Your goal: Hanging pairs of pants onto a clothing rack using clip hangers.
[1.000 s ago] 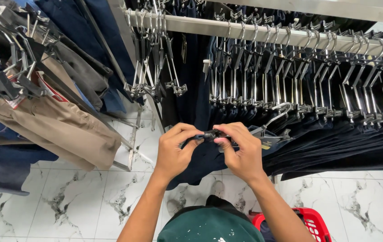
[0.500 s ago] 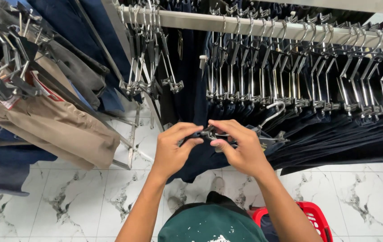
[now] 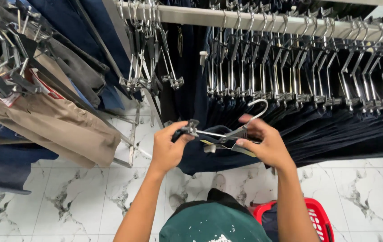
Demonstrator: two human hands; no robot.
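Holding a metal clip hanger [image 3: 227, 134] in front of me, I had both hands up by the clothes rail [image 3: 254, 20]. My left hand [image 3: 167, 150] pinched the clip at the left end of the hanger, thumb and fingers closed on it. My right hand [image 3: 265, 143] gripped the hanger near its hook and its right side, fingers curled round the bar. The hook stuck up and was not on the rail. It hung in the air, below the rail and in front of the row of dark jeans [image 3: 317, 125].

A dark pair of jeans [image 3: 200, 154] sat just behind and under the hanger. It looked to me like the left clip was at the cloth, but I could not tell if the clip had bitten on it. I could not see the right clip well, as my hand hid it.

So I judged the job was in the middle. I had the hanger in hand, but the clipping did not look finished, and the hanger was not hooked up yet.

Many other hangers [image 3: 290, 67] already hung full on the rail. A few empty clip hangers [image 3: 149, 67] hung at the left end. A red basket [image 3: 319, 215] stood on the white marble floor [image 3: 66, 197] near my feet. Tan trousers [image 3: 52, 125] hung on another rack to my left.
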